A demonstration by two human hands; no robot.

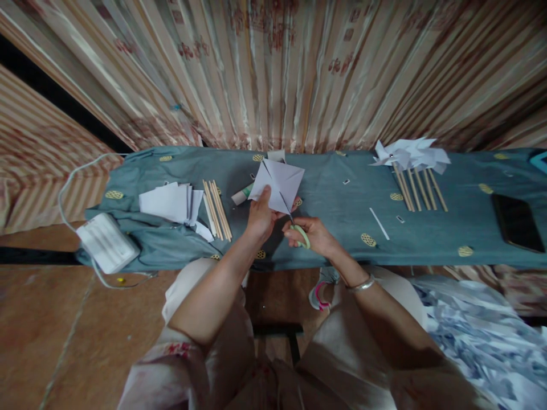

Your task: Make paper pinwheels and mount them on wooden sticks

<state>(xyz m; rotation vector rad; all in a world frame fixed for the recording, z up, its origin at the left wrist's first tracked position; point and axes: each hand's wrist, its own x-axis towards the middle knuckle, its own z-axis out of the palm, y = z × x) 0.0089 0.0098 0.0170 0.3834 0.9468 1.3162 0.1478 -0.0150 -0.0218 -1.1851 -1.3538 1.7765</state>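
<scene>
White paper (282,177), slit in from its corners, sits above the middle of the green cloth (333,199), held in the person's left hand (260,217) with the thumb on top. The right hand (317,233) grips scissors (305,236) by their pale green handles, blades at the paper's near right corner. Wooden sticks (219,212) lie to the left; paper pinwheels (412,155) lie well apart, right.
</scene>
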